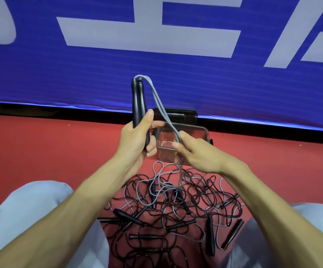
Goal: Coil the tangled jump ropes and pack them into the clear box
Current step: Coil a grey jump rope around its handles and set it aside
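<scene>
The tangle of jump ropes sprawls on the red floor nearest the person, with the clear box just beyond. The left hand clamps both black handles upright, and the right hand pinches the grey rope. It is best drawn free slowly and wound in even loops.

Your left hand hides the lower ends of the 2 black handles. Your right hand covers the clear box's near wall. The grey rope blurs below that hand. The tangle runs off the near edge.
</scene>
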